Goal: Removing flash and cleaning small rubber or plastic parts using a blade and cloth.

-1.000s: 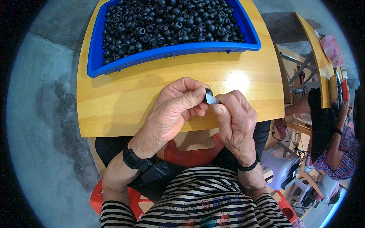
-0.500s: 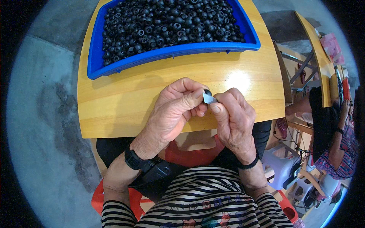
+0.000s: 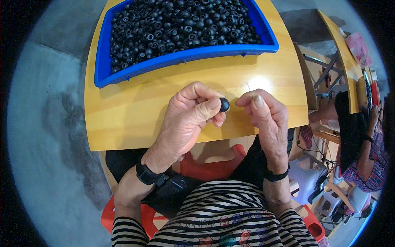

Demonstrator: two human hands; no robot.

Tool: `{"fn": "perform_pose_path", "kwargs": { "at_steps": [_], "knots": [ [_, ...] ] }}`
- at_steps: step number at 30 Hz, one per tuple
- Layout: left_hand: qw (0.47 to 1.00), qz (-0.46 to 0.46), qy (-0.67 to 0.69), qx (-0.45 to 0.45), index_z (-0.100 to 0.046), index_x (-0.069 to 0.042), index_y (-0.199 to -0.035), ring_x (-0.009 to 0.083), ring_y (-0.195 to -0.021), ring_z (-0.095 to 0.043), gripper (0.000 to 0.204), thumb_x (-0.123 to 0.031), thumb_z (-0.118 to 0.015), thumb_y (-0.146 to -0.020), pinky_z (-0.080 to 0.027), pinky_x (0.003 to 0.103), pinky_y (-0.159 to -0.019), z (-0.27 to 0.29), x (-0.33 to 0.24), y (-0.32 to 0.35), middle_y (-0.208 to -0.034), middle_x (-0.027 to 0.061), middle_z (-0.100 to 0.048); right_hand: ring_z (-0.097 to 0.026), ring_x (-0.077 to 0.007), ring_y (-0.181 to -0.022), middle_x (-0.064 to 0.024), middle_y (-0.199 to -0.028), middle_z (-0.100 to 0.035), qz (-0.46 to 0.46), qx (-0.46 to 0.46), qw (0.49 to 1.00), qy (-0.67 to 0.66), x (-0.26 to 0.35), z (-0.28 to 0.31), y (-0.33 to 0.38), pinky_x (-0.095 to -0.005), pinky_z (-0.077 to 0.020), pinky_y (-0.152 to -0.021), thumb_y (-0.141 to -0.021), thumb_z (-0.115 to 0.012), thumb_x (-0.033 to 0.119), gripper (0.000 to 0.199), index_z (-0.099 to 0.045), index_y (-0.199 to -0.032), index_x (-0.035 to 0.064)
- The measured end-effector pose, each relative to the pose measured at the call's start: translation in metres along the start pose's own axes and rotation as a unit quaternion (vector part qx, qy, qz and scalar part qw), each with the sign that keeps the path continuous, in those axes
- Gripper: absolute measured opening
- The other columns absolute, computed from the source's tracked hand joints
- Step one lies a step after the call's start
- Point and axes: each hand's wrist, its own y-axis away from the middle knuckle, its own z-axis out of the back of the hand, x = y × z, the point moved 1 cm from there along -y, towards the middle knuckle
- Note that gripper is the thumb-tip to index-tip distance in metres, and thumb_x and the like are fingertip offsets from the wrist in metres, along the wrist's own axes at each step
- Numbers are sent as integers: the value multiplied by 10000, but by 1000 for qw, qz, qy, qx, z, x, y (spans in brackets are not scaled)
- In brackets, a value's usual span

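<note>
Yellow wood forms the table [image 3: 135, 123] beneath both hands, glossy enough that glare lies just beyond the right hand [image 3: 268, 116]. Farther out from the hands we see a blue tray [image 3: 189, 56] heaped with small black parts [image 3: 185, 24]. Between thumb and fingers the left hand [image 3: 185, 115] pinches a round black knob [image 3: 224, 105], held above the table and just left of the right fingertips. The right hand is narrow, thumb up against its curled fingers and apart from the knob; we cannot tell whether it grips anything.

Well left of the left hand stretches a grey, stained floor [image 3: 49, 123]. Right of the right hand we find a second table [image 3: 343, 61], a pink bag [image 3: 358, 49], a pale stool [image 3: 306, 173], loose cables [image 3: 323, 158] and a co-worker [image 3: 366, 168] in a patterned top.

Below the hands, a striped shirt [image 3: 222, 193] carries lettering [image 3: 242, 217] and coloured pictures, both warped by the folds.
</note>
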Motion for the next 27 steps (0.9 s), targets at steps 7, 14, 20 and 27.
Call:
{"fn": "perform_pose_path", "kwargs": {
  "at_steps": [7, 14, 20, 27],
  "knots": [
    [999, 20, 18, 21, -581, -24, -889, 117, -672, -581, 88, -86, -616, -838, -490, 224, -635, -3, -1, 1, -807, 70, -621, -426, -49, -679, 23, -736, -519, 44, 17, 996, -70, 1, -8, 5, -188, -365, -618, -781, -693, 201, 270, -605, -940, 1],
    [998, 55, 23, 26, -584, -34, -902, 102, -672, -582, 102, -115, -612, -847, -486, 203, -620, -1, 3, 4, -792, 48, -616, -394, -27, -617, 53, -698, -487, 70, 24, 995, -66, -2, -18, -2, -175, -329, -533, -793, -682, 166, 187, -569, -845, 25],
    [997, 72, 30, 1, -557, -60, -908, 108, -636, -554, 135, -168, -609, -846, -454, 217, -574, -3, 8, 6, -787, 38, -603, -403, -26, -633, 60, -711, -495, -54, 44, 983, -171, -5, -14, 1, -174, -338, -559, -857, -605, 154, 129, -571, -856, 30],
    [990, 89, 107, 25, -575, -48, -919, 102, -716, -578, 93, -130, -570, -875, -494, 222, -642, 2, 8, 5, -851, 37, -611, -419, -27, -632, 55, -716, -495, -7, 16, 996, -93, 1, -15, 6, -167, -346, -561, -820, -653, 151, 171, -587, -911, 22]
  ]
}}
